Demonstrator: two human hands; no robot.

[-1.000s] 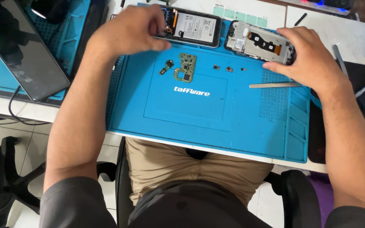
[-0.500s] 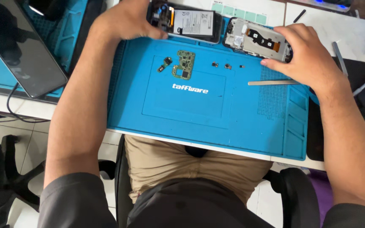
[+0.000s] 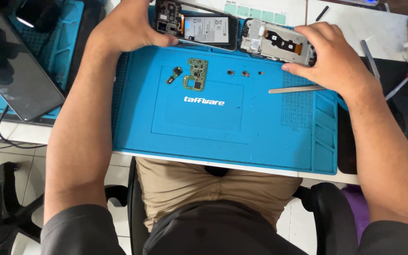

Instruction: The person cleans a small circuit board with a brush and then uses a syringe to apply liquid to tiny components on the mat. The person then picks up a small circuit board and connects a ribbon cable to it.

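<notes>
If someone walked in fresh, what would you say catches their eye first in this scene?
The bright blue mat fills the middle of the desk. At its far edge the left hand grips an opened phone with its battery showing, while the right hand holds a silver phone frame beside it. A small green circuit board lies loose on the mat below them.

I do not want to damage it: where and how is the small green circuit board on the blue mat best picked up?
Hold the green circuit board by its two long bare edges, coming straight down from above with two fingertips. It lies flat on the blue mat, parts facing up, with free space on both sides.
</notes>
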